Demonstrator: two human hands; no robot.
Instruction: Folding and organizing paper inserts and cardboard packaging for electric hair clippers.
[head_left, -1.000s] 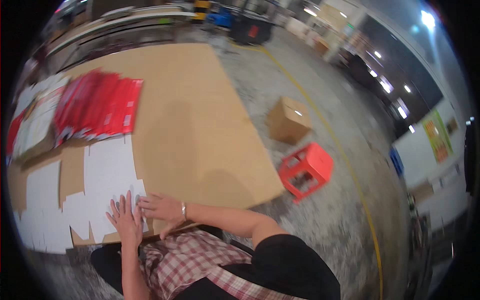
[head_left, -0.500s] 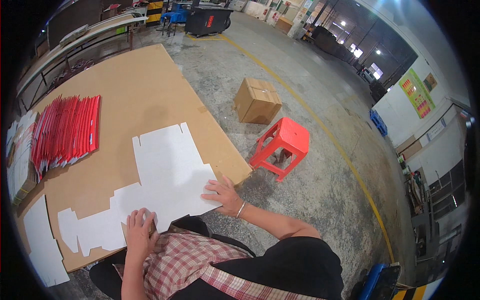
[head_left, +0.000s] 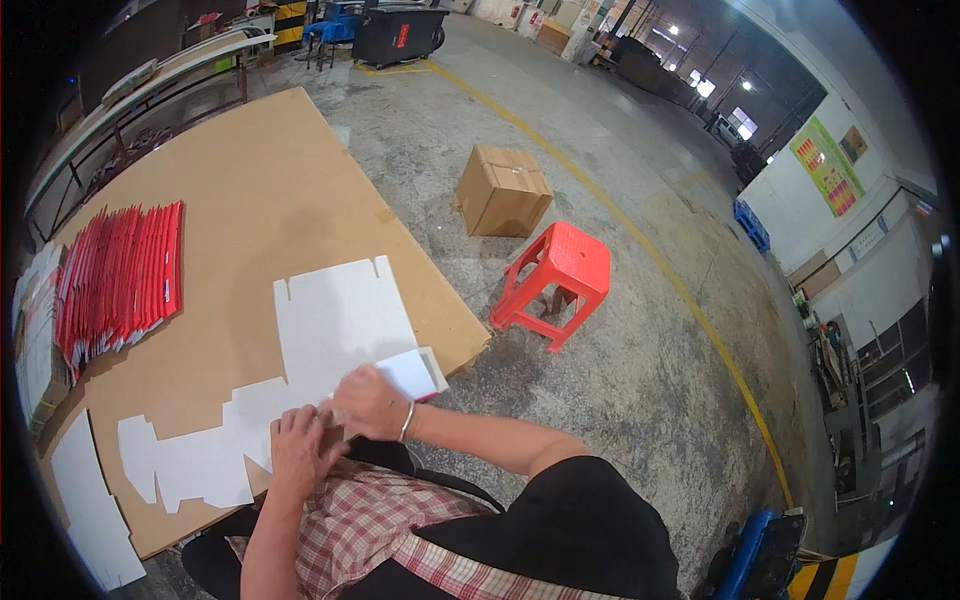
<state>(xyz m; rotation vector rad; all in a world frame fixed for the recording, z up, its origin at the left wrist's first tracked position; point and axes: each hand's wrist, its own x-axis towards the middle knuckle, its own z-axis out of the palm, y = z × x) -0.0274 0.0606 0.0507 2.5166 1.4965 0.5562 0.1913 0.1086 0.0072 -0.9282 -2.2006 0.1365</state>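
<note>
A white die-cut cardboard box blank (head_left: 340, 310) lies on the brown cardboard-topped table in front of me, its notched arm reaching to the left. Its right side panel (head_left: 408, 374) is folded up and over toward the middle, with a thin pink edge showing. My right hand (head_left: 372, 403) is closed on this folded part, fingers curled, their tips partly hidden. Beside it, almost touching, my left hand (head_left: 300, 447) has its fingers bent over the near edge of the blank, thumb toward the right hand.
A row of red folded pieces (head_left: 125, 280) stands at the table's left, beside bundled grey-white card (head_left: 38, 335). Another white blank (head_left: 90, 500) overhangs the near left edge. Right of the table (head_left: 230, 190) are a red plastic stool (head_left: 575, 262) and a closed carton (head_left: 505, 192).
My right hand has moved left and inward from the blank's right edge, and the right panel is now folded over. The left hand has shifted slightly right, its fingers more curled.
</note>
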